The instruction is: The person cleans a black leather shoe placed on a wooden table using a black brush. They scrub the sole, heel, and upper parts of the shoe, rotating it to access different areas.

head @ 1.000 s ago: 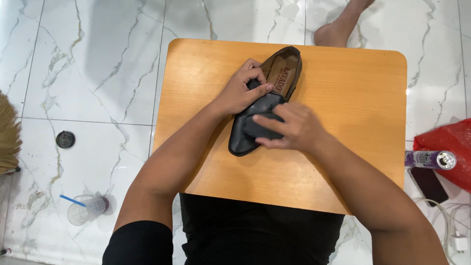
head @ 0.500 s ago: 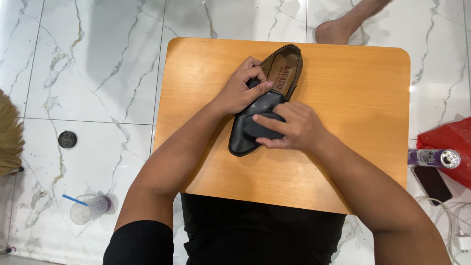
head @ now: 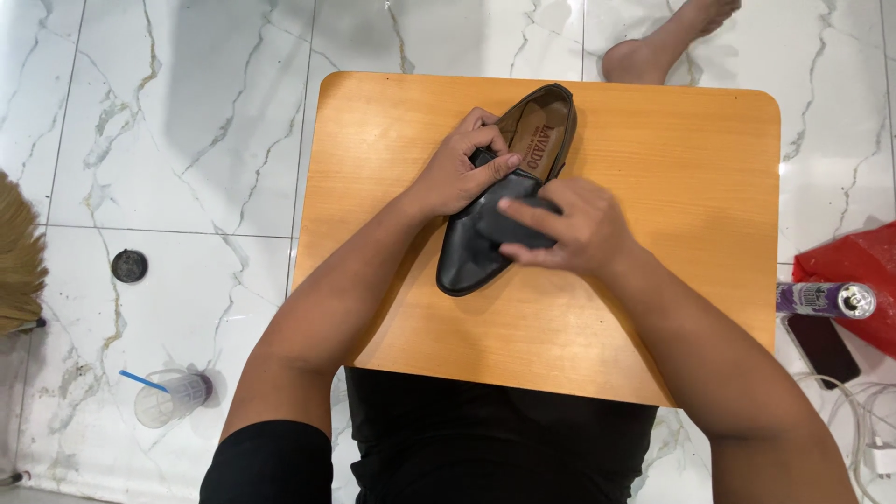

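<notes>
1. A black leather loafer (head: 485, 238) lies on the wooden tabletop (head: 672, 177) near the centre of the frame, toe pointing to the lower left, heel and tan insole toward the upper middle.
2. The left hand (head: 457, 173) rests on the shoe's throat; its grip is pressed down on the upper, fingers curled over the edge of the opening, pinning the shoe in place.
3. The right hand (head: 574, 229) lies across the vamp, its grip pinched on a small dark pad (head: 509, 224), probably a cloth or sponge, flat against the leather.
4. Risk: the shoe sits loose on smooth wood. If the left hand's hold eases while the right pushes, I judge the loafer could skid toward the lower left edge.
5. Risk: the pad is small and mostly hidden; a hard stroke could pull it out of the fingers, so that bare fingertips drag on the leather.
6. On the marble floor (head: 187, 140) lie a plastic cup with a blue straw (head: 173, 397) at lower left, and a purple can (head: 821, 299) beside a red bag (head: 854, 271) at the right edge. The can lies just beside the tabletop's right edge, where a swinging elbow might catch it.
7. A bare foot (head: 663, 42) shows at the top.
</notes>
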